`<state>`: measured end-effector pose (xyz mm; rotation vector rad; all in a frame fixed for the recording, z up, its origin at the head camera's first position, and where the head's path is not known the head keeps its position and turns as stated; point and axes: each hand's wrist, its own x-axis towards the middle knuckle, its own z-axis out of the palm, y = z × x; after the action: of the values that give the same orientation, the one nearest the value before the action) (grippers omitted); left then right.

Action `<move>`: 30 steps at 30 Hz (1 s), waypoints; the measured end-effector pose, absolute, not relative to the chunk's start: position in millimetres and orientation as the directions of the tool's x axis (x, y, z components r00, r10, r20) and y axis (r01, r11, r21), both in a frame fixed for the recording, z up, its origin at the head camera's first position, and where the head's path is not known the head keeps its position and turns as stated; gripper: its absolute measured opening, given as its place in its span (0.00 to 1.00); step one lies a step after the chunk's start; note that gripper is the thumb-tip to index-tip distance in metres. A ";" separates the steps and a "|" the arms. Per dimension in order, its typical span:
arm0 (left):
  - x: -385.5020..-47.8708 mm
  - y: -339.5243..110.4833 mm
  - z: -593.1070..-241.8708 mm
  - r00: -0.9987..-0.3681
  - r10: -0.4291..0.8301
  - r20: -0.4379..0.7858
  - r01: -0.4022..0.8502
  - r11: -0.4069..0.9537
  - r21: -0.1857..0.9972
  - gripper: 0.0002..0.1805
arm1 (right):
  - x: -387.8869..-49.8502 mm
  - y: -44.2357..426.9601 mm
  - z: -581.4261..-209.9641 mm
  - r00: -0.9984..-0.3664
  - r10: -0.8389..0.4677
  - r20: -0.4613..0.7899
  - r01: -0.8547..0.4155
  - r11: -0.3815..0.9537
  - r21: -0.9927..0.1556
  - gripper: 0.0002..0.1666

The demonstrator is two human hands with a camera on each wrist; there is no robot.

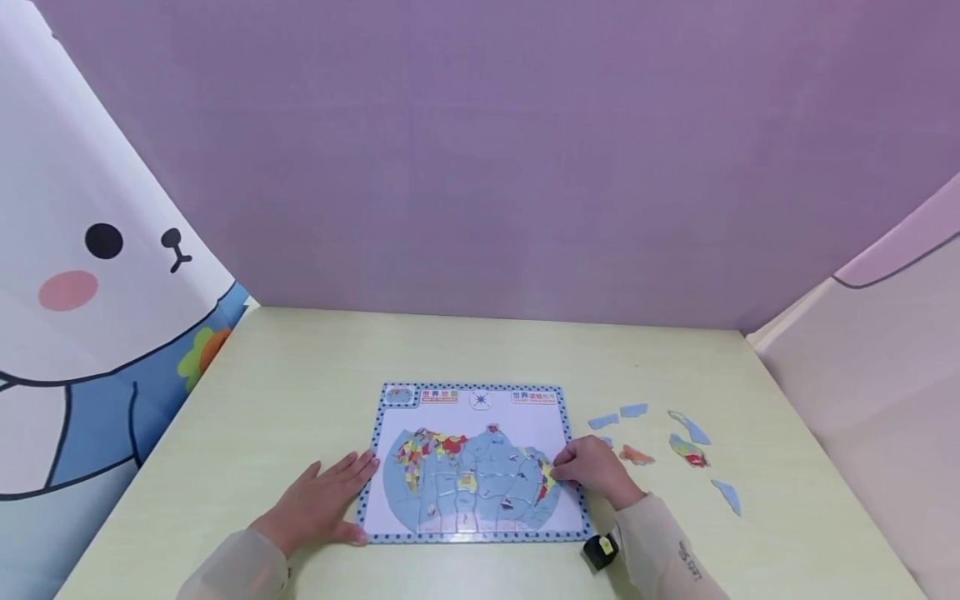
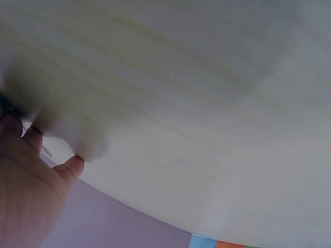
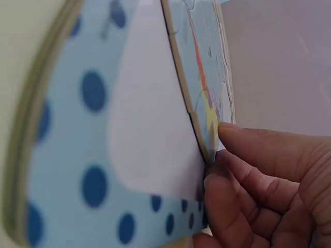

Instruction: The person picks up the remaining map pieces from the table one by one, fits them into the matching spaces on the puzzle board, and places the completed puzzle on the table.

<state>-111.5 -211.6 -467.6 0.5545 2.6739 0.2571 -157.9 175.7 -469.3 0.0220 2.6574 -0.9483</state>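
Observation:
A world map puzzle board (image 1: pixel 480 536) with a blue dotted border lies on the table, much of its map covered by fitted pieces. My left hand (image 1: pixel 318 504) rests at the board's left edge with fingers spread and fairly straight; in the left wrist view only part of that hand (image 2: pixel 31 181) shows. At the map's right side, my right hand (image 1: pixel 596 468) pinches a blue and yellow puzzle piece (image 3: pixel 211 121) between thumb and forefinger. The right wrist view shows the thumb on its yellow part. Whether that piece lies fully flat cannot be told.
Several loose pieces lie right of the board, among them an orange one (image 1: pixel 637 455), a green and red one (image 1: pixel 688 451) and a blue one (image 1: pixel 727 497). A small black box (image 1: pixel 600 552) is beside the right wrist. A purple wall (image 1: pixel 480 167) stands behind the table (image 1: pixel 315 358).

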 end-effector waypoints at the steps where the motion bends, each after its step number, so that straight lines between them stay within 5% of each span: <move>1: -111.5 -211.8 -467.6 -0.844 0.413 -0.342 0.341 0.906 0.252 0.54 | -157.9 175.7 -469.3 -0.948 -0.095 -0.305 0.121 0.776 -0.619 0.04; 30: -112.1 -212.3 -470.1 -0.838 0.431 -0.334 0.355 0.896 0.266 0.54 | -151.8 204.8 -465.1 -0.931 -0.058 -0.361 0.233 0.664 -0.710 0.14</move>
<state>-112.1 -212.3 -470.1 0.5766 2.6721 0.2722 -151.8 204.8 -465.1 0.1383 2.5282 -1.1499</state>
